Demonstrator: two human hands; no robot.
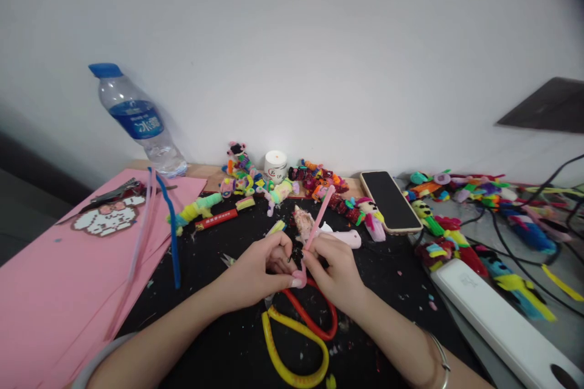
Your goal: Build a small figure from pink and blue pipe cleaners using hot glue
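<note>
My left hand [260, 267] and my right hand [337, 270] meet above the dark work surface. Both pinch a pink pipe cleaner [320, 216]. Its lower end is curled into a loop at my left fingertips, while the straight length rises out of my right-hand fingers. A small black piece shows between the hands; whether it is attached to the pink one I cannot tell. Beneath my hands lie scissors with one yellow handle [272, 349] and one red handle, their blade tips poking out left of my left hand.
Pink sheets [55, 267] and a blue pipe cleaner [176, 249] lie left. A water bottle [146, 121] leans on the wall. Behind are fuzzy figures, a white cylinder [275, 165] and a phone [391, 200]. At right are a long white device [506, 322] and black cables.
</note>
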